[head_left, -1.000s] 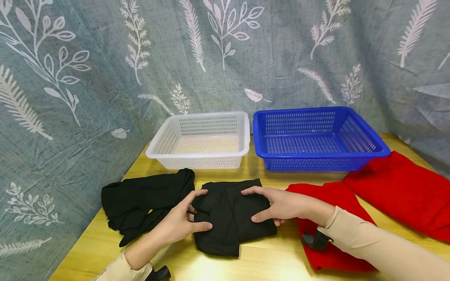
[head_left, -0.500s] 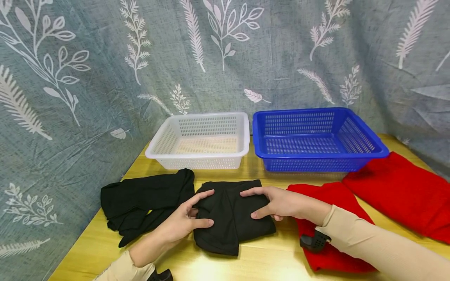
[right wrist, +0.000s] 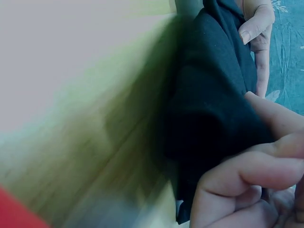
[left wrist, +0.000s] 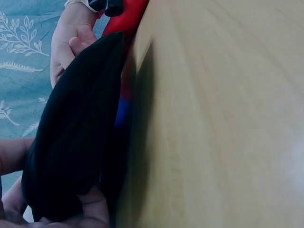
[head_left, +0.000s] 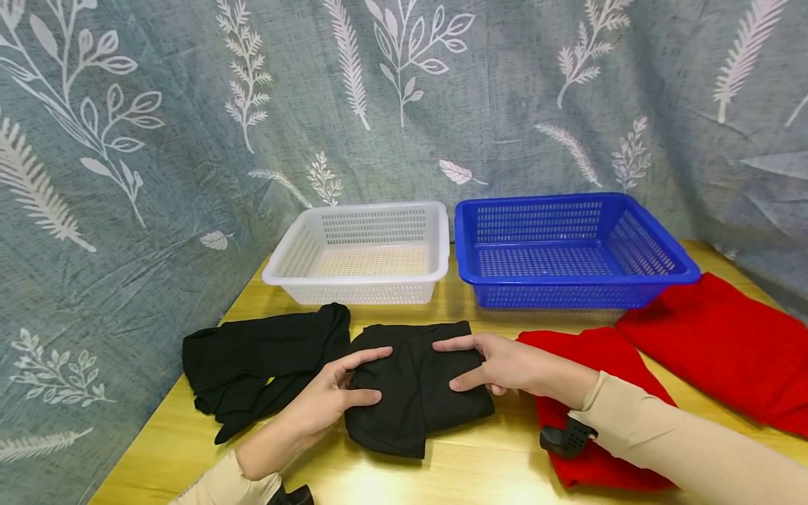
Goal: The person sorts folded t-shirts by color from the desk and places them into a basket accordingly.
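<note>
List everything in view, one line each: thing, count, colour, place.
Table: one, yellowish, across the foreground
Curtain: one, grey-blue with white leaf print, at the back
White basket: one, white, back of table, left
Blue basket: one, blue, back of table, right
Left black cloth: one, black, left
Middle black cloth: one, black, centre
Near red cloth: one, red, right
Far red cloth: one, red, far right
Wrist devices: two, black, at the wrists
Sleeves: two, beige, on both arms
Left hand: one, bare, gripping middle black cloth's left
Right hand: one, bare, gripping its right
</note>
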Demonstrator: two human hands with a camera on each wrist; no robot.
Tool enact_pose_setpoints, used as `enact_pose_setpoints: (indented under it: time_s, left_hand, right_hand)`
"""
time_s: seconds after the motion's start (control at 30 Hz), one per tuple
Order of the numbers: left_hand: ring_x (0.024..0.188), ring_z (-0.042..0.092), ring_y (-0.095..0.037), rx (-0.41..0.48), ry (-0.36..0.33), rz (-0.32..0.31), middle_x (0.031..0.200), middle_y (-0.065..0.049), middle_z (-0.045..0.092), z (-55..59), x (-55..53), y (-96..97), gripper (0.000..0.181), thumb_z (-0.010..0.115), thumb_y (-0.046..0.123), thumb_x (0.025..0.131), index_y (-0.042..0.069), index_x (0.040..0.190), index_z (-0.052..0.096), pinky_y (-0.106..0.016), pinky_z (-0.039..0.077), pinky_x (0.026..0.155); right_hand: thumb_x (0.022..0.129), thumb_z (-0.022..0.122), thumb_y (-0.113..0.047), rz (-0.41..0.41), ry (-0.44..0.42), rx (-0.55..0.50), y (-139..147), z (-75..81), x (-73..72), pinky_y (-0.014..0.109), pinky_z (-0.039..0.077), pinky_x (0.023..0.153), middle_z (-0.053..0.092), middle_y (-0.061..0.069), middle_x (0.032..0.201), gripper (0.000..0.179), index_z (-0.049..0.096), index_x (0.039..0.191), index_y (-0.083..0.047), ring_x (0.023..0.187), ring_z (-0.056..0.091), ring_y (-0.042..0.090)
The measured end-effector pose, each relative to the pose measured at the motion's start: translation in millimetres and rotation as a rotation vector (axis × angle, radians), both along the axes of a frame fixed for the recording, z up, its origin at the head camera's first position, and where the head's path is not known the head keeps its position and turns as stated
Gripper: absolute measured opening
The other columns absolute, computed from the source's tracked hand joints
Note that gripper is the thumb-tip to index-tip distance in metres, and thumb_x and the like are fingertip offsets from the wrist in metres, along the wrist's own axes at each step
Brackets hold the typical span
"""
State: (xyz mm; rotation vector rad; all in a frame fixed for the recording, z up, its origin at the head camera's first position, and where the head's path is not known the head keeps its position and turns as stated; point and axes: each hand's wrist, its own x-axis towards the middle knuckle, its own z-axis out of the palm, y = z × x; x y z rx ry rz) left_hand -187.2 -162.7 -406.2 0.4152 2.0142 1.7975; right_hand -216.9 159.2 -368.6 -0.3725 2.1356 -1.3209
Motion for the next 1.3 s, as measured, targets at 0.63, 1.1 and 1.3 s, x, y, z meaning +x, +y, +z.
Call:
enact_pose_setpoints:
  time_s: [0.63, 1.1, 1.3]
  left_hand:
    - [0.125, 0.068, -0.018, 0.063, 0.096, 0.060, 0.165, -0.012, 0.046, 34.1, -12.0, -11.5, 0.067, 0.070, -0.002, 0.096, 0.017, 0.158, 0.055, -0.031, 0.059, 0.100]
    - [0.121, 0.070, -0.015, 0.113, 0.230, 0.033, 0.150, -0.003, 0.058, 59.5, -36.1, -26.4, 0.065, 0.069, -0.002, 0.099, 0.017, 0.160, 0.052, -0.030, 0.061, 0.098]
    - [0.115, 0.074, -0.013, 0.173, 0.263, -0.010, 0.139, 0.000, 0.066, 70.0, -51.1, -32.8, 0.069, 0.068, -0.007, 0.099, 0.016, 0.161, 0.049, -0.029, 0.063, 0.094]
  right_hand:
    - [0.096, 0.083, -0.020, 0.039, 0.115, -0.112, -3, 28.6, -4.0, 0.024, 0.032, 0.052, 0.067, 0.000, 0.087, 0.073, 0.051, 0.162, -0.022, 0.053, 0.033, 0.013]
    - [0.097, 0.083, -0.024, 0.017, 0.207, -0.099, -12, 58.2, -21.5, 0.027, 0.033, 0.054, 0.039, -0.003, 0.074, 0.075, 0.049, 0.163, -0.032, 0.055, 0.033, 0.015]
    - [0.098, 0.081, -0.021, 0.011, 0.222, -0.123, -17, 69.5, -32.2, 0.027, 0.033, 0.055, 0.066, 0.003, 0.100, 0.074, 0.049, 0.163, -0.031, 0.057, 0.035, 0.014]
